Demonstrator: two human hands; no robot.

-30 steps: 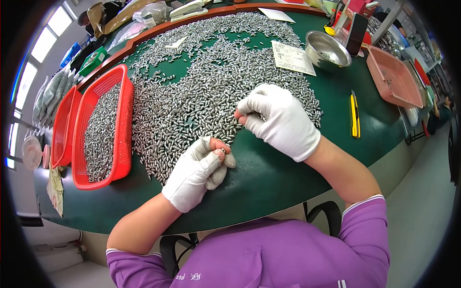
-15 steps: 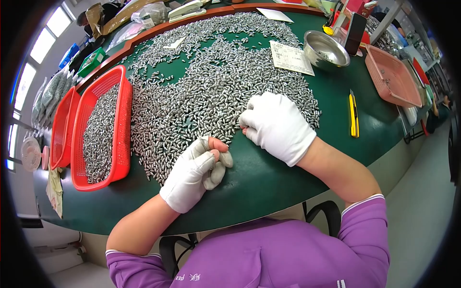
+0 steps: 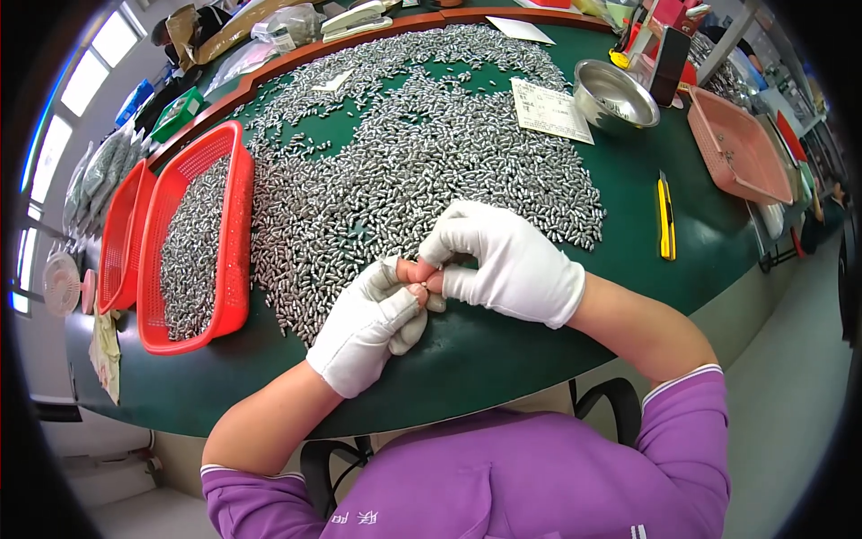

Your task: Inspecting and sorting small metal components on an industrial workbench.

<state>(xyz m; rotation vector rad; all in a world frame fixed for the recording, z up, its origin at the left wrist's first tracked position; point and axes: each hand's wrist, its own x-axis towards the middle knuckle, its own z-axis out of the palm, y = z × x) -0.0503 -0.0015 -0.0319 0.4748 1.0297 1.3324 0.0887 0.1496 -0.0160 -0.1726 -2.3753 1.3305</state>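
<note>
A wide spread of small silver metal pins (image 3: 350,220) covers much of the green table. My left hand (image 3: 373,319), in a white glove with bare thumb and index tips, is closed in a pinch just past the near edge of the pins. My right hand (image 3: 503,265), gloved the same way, meets it there, thumb and index tips pressed together against the left fingertips. Whatever lies between the fingertips is too small and covered to name. To the left, a red plastic basket (image 3: 238,234) holds many more of these metal pins.
A second red basket (image 3: 115,247) stands farther left. On the right are a yellow utility knife (image 3: 665,220), a steel bowl (image 3: 620,85) and a pink basket (image 3: 732,166). A written paper slip (image 3: 552,112) lies on the pins. A wooden rim (image 3: 247,85) borders the table's far side.
My right hand has come from the edge of the pins toward the left and nearer to me, and its fingertips now meet those of my left hand. The left hand stays nearly in place.
</note>
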